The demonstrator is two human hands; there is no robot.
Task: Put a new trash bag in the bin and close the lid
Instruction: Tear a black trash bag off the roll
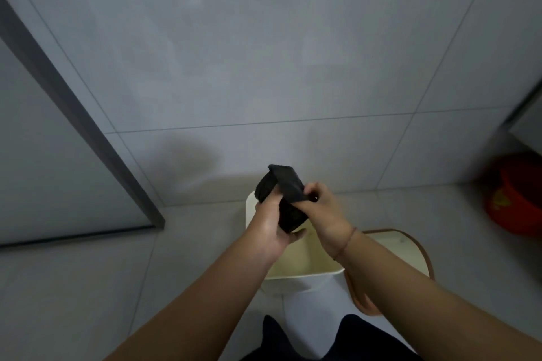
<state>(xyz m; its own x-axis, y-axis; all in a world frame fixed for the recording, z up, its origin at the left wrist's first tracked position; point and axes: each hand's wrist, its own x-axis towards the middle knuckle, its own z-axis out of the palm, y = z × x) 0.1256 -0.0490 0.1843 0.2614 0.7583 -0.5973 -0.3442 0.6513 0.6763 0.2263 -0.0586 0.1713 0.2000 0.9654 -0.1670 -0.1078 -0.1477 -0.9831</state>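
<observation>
Grey tiled wall and floor; your left hand [271, 224] and right hand [324, 214] both grip a black bag roll [286, 193] above the open bin [305, 275]

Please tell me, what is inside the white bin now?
The white bin shows only its bare cream inner wall, with no bag lining it. Both hands, the left hand and right hand, hold the black bag roll above, covering the far part.

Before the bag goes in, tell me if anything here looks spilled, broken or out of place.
Nothing stands out. The bin stands upright and open with no liner, its lid off beside it, and both hands hold the black bag roll above it.
</observation>
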